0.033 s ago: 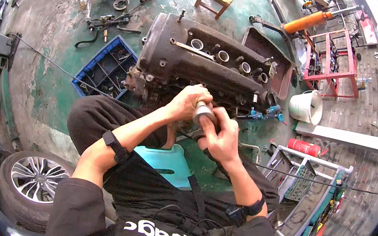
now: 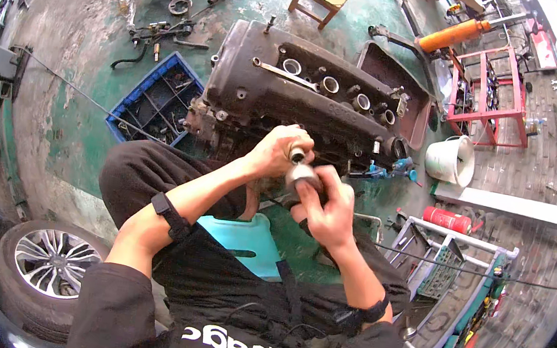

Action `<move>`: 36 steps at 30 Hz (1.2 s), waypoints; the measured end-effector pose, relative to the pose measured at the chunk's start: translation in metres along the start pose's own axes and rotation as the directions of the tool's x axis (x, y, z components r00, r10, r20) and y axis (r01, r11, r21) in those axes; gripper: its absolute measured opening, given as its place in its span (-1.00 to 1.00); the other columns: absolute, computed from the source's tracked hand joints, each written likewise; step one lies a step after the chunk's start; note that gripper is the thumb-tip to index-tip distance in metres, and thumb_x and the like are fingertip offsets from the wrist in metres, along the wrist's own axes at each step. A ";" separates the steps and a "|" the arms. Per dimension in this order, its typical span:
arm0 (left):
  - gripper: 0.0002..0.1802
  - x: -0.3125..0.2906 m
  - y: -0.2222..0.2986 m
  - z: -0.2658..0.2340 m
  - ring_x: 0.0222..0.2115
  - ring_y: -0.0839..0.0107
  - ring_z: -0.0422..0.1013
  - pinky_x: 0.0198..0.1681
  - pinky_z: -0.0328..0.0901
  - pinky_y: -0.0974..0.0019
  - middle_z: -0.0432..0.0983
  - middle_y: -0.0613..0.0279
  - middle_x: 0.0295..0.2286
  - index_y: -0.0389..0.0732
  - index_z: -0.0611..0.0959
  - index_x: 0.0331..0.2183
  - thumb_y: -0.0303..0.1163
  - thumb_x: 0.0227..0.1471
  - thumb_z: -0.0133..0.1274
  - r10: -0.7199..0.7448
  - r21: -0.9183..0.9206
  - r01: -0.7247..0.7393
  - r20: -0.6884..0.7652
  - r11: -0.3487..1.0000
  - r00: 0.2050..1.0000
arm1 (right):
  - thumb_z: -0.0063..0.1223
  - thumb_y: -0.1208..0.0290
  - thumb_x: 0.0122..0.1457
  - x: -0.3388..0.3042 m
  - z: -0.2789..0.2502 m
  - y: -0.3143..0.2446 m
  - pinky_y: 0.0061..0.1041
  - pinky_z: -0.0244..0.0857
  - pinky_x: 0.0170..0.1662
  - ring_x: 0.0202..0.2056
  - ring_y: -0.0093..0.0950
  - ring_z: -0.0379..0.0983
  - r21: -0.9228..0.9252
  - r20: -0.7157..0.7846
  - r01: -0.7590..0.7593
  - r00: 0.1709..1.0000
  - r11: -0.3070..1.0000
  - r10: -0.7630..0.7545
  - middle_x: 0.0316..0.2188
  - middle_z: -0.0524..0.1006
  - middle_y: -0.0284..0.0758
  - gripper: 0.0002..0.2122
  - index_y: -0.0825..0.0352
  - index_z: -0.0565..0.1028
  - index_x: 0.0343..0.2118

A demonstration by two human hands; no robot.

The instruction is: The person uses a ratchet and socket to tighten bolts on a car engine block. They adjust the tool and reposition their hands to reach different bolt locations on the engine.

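Close in front of the engine, my left hand is closed round a small metal socket, its dark round opening facing me. My right hand grips a tool with a rounded silver nose; motion blur and my fingers hide most of its body. The nose sits just below the socket, near my left fingers. On the engine's dark cover, which has several round openings in a row, lies a long wrench.
Left of the engine is a blue divided crate with small parts. To the right stand a white bucket, a red cylinder and a metal rack. A turquoise plastic stool shows between my legs; a wheel is at lower left.
The silver nose of the tool has come away from the socket in my left hand and shifted slightly toward me, exposing the socket's opening. My left hand has barely moved.
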State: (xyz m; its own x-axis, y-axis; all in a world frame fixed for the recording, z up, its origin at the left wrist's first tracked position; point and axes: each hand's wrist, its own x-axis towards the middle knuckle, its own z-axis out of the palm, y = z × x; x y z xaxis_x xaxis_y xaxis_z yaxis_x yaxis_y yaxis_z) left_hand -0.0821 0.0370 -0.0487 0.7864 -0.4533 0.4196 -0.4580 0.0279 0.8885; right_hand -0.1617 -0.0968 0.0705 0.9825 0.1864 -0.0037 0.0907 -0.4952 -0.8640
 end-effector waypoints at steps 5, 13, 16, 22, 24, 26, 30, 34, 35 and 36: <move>-0.80 0.005 0.005 0.008 -0.59 0.15 0.36 -0.50 0.25 0.23 0.36 0.10 -0.66 -0.27 0.44 -0.63 -0.49 -0.13 0.14 -0.031 0.084 0.048 -0.197 0.995 0.980 | 0.34 0.44 -0.08 -0.022 -0.005 -0.028 -0.62 0.30 -0.39 -0.48 -0.65 0.39 0.047 -0.083 0.040 0.996 0.998 -0.036 -0.51 0.43 -0.39 -0.64 0.34 0.34 -0.30; -0.75 0.004 0.029 0.008 -0.45 0.16 0.37 -0.41 0.32 0.17 0.39 0.17 -0.52 -0.19 0.51 -0.60 -0.29 -0.11 0.21 0.088 0.553 0.150 -0.380 0.819 0.921 | 0.20 0.50 0.07 -0.041 0.023 0.022 -0.60 0.31 -0.51 -0.57 -0.61 0.35 0.655 -0.080 -0.406 0.802 0.637 0.593 -0.51 0.41 -0.42 -0.76 0.32 0.36 -0.26; -0.69 -0.003 0.037 0.015 -0.45 0.16 0.39 -0.49 0.34 0.15 0.38 0.13 -0.46 -0.19 0.52 -0.49 -0.17 -0.12 0.23 -0.018 0.626 0.278 -0.389 0.729 0.921 | 0.05 0.48 0.16 -0.062 0.024 0.025 -0.46 0.36 -0.47 -0.57 -0.51 0.38 0.719 0.007 -0.423 0.797 0.551 0.603 -0.61 0.40 -0.36 -0.89 0.30 0.34 -0.39; -0.54 -0.028 0.039 0.032 -0.52 0.06 0.41 -0.45 0.33 0.14 0.41 0.02 -0.50 -0.27 0.43 -0.37 -0.16 -0.14 0.29 -0.265 0.329 0.501 -0.555 0.800 0.788 | 0.13 0.54 0.09 -0.094 0.032 0.029 -0.46 0.40 -0.41 -0.53 -0.51 0.41 0.733 -0.084 -0.406 0.742 0.546 0.665 -0.53 0.43 -0.34 -0.84 0.35 0.34 -0.36; -0.50 -0.034 0.042 0.036 -0.49 0.27 0.46 -0.46 0.37 0.28 0.47 0.06 -0.50 -0.31 0.41 -0.25 -0.23 -0.12 0.29 -0.402 0.168 0.554 -0.523 0.815 0.751 | 0.15 0.55 0.07 -0.105 0.033 0.032 -0.47 0.37 -0.41 -0.54 -0.49 0.42 0.741 -0.081 -0.418 0.721 0.525 0.688 -0.54 0.43 -0.33 -0.82 0.37 0.35 -0.35; -0.48 -0.038 0.046 0.041 -0.46 0.39 0.48 -0.45 0.40 0.34 0.50 0.09 -0.49 -0.33 0.40 -0.18 -0.29 -0.09 0.28 -0.577 -0.042 0.629 -0.448 0.776 0.683 | 0.16 0.54 0.06 -0.114 0.033 0.037 -0.47 0.36 -0.40 -0.54 -0.47 0.43 0.764 -0.089 -0.396 0.717 0.509 0.691 -0.55 0.43 -0.33 -0.82 0.37 0.35 -0.35; -0.30 -0.047 0.052 0.051 -0.37 0.40 0.49 -0.41 0.45 0.38 0.50 0.12 -0.34 -0.30 0.20 0.09 -0.46 -0.03 0.19 -0.619 -0.346 0.515 -0.383 0.785 0.686 | 0.17 0.54 0.06 -0.126 0.028 0.045 -0.46 0.37 -0.35 -0.51 -0.50 0.41 0.802 -0.079 -0.386 0.688 0.456 0.722 -0.46 0.42 -0.35 -0.78 0.35 0.34 -0.29; -0.33 -0.062 0.051 0.060 -0.26 0.27 0.50 -0.34 0.47 0.30 0.50 0.08 -0.26 -0.29 0.18 0.10 -0.67 -0.04 0.06 -0.796 -0.659 0.497 -0.275 0.565 0.540 | 0.16 0.55 0.06 -0.131 0.023 0.043 -0.46 0.38 -0.34 -0.51 -0.47 0.44 0.833 -0.123 -0.326 0.679 0.447 0.724 -0.48 0.43 -0.33 -0.79 0.34 0.35 -0.30; -0.42 -0.067 0.052 0.062 -0.24 0.25 0.49 -0.27 0.47 0.27 0.50 0.07 -0.24 -0.30 0.25 0.05 -0.67 -0.02 0.03 -0.812 -0.642 0.540 -0.240 0.544 0.532 | 0.16 0.55 0.07 -0.131 0.023 0.041 -0.46 0.38 -0.34 -0.51 -0.45 0.46 0.847 -0.124 -0.302 0.690 0.438 0.713 -0.51 0.44 -0.32 -0.81 0.34 0.35 -0.31; -0.61 -0.075 0.056 0.064 -0.26 0.34 0.49 -0.26 0.43 0.32 0.50 0.08 -0.26 -0.34 0.33 -0.03 -0.61 0.07 -0.07 -0.818 -0.602 0.590 -0.203 0.538 0.538 | 0.15 0.55 0.07 -0.131 0.023 0.038 -0.46 0.39 -0.34 -0.51 -0.44 0.48 0.861 -0.132 -0.273 0.694 0.429 0.707 -0.53 0.45 -0.32 -0.82 0.33 0.36 -0.32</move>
State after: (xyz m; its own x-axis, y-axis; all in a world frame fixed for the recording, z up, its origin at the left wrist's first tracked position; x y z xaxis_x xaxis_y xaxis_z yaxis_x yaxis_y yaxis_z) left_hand -0.1934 0.0156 -0.0419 0.8822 -0.0859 -0.4630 0.4671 0.2840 0.8374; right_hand -0.2908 -0.1204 0.0267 0.7679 -0.3329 -0.5473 -0.3695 0.4677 -0.8029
